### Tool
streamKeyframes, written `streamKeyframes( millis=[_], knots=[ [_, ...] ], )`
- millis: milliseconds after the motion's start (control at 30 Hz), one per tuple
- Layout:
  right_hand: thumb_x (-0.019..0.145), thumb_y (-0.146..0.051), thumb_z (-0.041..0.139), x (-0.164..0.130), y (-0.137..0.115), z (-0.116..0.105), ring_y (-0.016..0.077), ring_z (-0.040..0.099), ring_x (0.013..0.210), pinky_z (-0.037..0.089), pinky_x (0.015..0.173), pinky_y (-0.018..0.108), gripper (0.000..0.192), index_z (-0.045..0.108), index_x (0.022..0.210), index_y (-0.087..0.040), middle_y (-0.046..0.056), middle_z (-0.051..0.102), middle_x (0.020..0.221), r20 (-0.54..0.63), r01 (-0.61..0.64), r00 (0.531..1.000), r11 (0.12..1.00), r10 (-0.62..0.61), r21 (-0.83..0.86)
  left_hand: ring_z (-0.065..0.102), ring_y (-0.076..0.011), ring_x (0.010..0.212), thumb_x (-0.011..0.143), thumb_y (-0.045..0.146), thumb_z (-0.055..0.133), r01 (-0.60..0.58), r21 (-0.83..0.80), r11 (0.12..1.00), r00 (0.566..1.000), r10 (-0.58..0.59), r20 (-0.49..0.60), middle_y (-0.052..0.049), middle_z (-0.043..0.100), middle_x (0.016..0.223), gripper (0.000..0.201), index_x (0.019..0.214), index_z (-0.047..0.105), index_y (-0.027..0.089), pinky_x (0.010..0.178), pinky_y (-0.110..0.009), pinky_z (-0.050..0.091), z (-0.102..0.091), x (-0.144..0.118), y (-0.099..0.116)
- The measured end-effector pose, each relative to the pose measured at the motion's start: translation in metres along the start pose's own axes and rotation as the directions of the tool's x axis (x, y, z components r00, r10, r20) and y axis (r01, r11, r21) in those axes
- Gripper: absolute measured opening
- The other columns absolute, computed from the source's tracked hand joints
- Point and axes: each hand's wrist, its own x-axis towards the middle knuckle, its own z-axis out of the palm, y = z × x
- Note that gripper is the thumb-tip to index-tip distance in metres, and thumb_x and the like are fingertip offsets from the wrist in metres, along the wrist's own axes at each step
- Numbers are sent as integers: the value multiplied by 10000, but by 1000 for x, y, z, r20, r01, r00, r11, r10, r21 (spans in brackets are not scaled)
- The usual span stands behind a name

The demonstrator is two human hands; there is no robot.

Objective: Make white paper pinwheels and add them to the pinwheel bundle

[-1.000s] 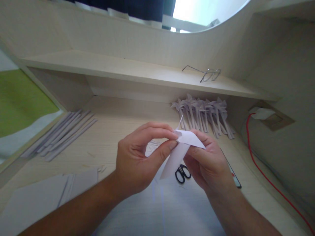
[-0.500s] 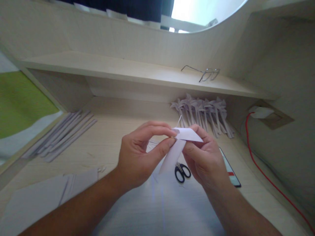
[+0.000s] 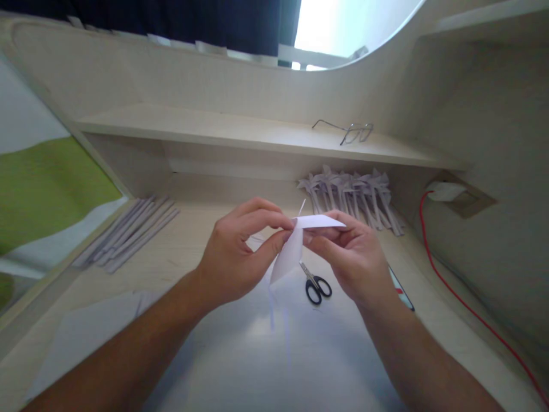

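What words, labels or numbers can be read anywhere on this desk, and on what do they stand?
None can be read.
The folded white paper held by the left hand and right hand shows no print.
The flat dark device beside the scissors bears a red mark, too small and blurred to read.
The paper pinwheels, paper sticks and glasses show no lettering.

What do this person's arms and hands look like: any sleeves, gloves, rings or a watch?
Both forearms are bare up to the picture's edge, with no sleeves in view. The left hand and right hand wear no gloves. No ring, watch or wristband shows on the fingers or wrists.
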Motion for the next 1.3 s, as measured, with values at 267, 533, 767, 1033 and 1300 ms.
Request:
streamKeyframes(
  millis=[267,533,767,1033,1300],
  knots=[
    [748,-334,878,-31,13,8,178,690,736,531,694,306,218,799,906,-205,26,787,834,-8,-36,999,996,35,-81,663,-188,901,896,178,714,45,-19,999,997,-46,-55,-51,707,938,81,941,770,217,839,-319,529,-2,-39,11],
    [724,-323,901,-50,19,8,167,675,905,531,794,287,349,731,1017,-237,19,739,987,23,44,999,998,-43,-54,622,-182,762,723,507,884,422,-648,634,873,-478,100,-46,669,884,355,876,781,203,699,-313,520,4,-91,11],
    [773,-370,865,-63,28,11,146,674,739,531,721,276,265,751,940,-198,-1,742,819,426,-255,883,964,199,80,561,-188,765,575,551,952,486,-720,495,830,-518,205,-37,598,808,466,808,774,188,657,-292,482,9,-122,30],
    [744,-394,896,-84,30,24,100,604,633,476,636,227,317,680,807,-170,-33,677,712,349,-249,916,962,196,112,609,-218,835,718,525,883,441,-738,510,863,-467,193,-67,693,854,370,877,816,198,806,-335,481,17,-131,42],
    [765,-420,874,-88,31,15,168,679,792,599,716,327,343,702,977,-213,7,690,915,294,-248,934,961,203,124,603,-206,824,609,546,941,419,-750,511,857,-496,141,-47,675,830,475,900,827,188,793,-307,470,20,-130,35]
  ],
)
